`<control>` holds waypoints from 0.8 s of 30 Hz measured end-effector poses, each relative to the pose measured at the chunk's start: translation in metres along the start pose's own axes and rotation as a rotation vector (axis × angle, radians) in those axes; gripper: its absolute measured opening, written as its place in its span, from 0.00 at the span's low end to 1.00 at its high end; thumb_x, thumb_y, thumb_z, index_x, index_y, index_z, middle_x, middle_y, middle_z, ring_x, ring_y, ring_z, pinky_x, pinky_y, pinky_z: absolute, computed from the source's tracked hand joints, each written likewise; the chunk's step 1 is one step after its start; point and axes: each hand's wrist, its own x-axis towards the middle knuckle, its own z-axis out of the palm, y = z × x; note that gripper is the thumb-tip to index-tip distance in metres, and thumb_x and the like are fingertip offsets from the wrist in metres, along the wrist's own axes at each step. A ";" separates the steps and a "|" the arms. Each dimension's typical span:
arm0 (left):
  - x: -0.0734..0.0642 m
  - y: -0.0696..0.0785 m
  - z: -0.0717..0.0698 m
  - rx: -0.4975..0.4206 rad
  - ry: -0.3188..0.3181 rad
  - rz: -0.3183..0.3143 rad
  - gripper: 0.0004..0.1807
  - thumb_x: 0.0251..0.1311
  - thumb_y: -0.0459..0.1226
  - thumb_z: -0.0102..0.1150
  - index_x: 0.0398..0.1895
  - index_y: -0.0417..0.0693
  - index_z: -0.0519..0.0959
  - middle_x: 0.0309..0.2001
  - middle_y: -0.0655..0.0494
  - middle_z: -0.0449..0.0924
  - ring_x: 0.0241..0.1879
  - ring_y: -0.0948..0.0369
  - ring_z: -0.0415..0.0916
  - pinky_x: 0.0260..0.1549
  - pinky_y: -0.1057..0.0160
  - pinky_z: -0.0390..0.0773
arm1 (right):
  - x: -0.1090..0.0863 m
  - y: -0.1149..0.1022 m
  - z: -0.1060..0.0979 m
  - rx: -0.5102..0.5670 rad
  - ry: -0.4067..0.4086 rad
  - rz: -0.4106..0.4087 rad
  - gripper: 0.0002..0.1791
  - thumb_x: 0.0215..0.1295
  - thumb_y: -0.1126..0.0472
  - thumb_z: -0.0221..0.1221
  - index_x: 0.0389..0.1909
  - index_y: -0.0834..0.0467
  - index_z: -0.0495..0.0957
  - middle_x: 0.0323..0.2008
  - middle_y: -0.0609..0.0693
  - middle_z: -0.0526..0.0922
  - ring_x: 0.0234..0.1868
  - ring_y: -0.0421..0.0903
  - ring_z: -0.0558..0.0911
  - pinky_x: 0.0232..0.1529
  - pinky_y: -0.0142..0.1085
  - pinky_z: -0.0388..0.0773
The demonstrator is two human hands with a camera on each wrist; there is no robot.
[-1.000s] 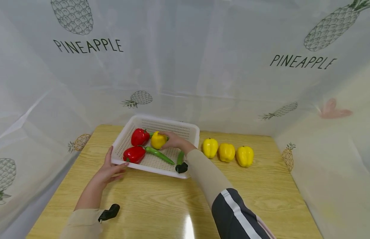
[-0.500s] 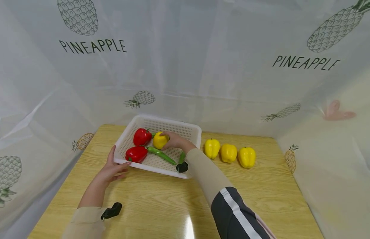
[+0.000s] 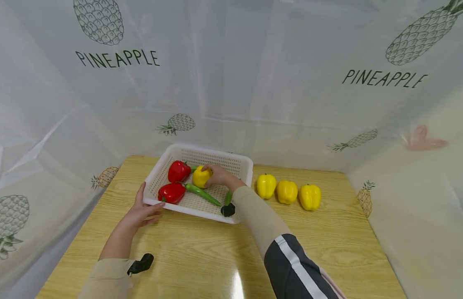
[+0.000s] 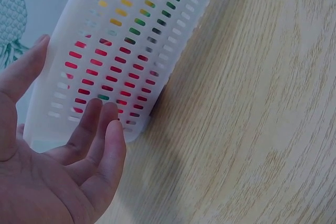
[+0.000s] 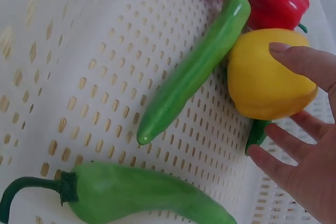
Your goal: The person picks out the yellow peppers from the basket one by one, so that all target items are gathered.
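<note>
My right hand (image 3: 218,175) reaches into a white plastic basket (image 3: 195,213) and grips a yellow bell pepper (image 3: 199,177). In the right wrist view its thumb lies over the yellow pepper and the other fingers sit at its underside. Two red bell peppers (image 3: 179,171) lie at the basket's left end. A long green chili pepper (image 5: 194,72) rests in the middle, another chili pepper (image 5: 136,192) nearer the right end, and a bit of green (image 5: 257,134) shows behind the yellow pepper. My left hand (image 3: 138,214) touches the basket's front left corner, fingers spread and loosely bent.
To the right of the basket, three yellow bell peppers (image 3: 287,192) stand in a row on the wooden table (image 3: 194,253). A pale sheet (image 3: 231,83) printed with pineapples hangs behind the table and along its sides.
The view has shifted slightly, so everything sits a little further right. Both hands keep their places at the yellow pepper and the basket corner.
</note>
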 end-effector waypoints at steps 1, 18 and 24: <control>0.000 0.000 0.000 -0.001 -0.001 0.000 0.61 0.63 0.43 0.64 0.74 0.73 0.20 0.50 0.42 0.70 0.42 0.54 0.79 0.39 0.54 0.81 | 0.000 0.000 0.001 0.006 0.007 0.003 0.30 0.56 0.66 0.69 0.61 0.53 0.72 0.68 0.53 0.65 0.68 0.51 0.62 0.68 0.47 0.60; 0.002 -0.001 0.003 -0.012 -0.002 -0.003 0.61 0.63 0.42 0.64 0.74 0.72 0.20 0.50 0.44 0.71 0.41 0.54 0.79 0.38 0.54 0.81 | 0.001 -0.002 0.004 0.053 0.109 0.009 0.15 0.55 0.71 0.69 0.37 0.57 0.74 0.52 0.53 0.74 0.46 0.48 0.71 0.43 0.35 0.75; 0.001 -0.001 0.000 -0.011 0.001 -0.009 0.61 0.63 0.42 0.64 0.73 0.73 0.19 0.56 0.38 0.67 0.42 0.53 0.79 0.40 0.53 0.81 | 0.002 -0.002 0.003 0.024 0.093 -0.003 0.15 0.55 0.71 0.69 0.35 0.58 0.73 0.42 0.51 0.74 0.41 0.46 0.71 0.39 0.33 0.73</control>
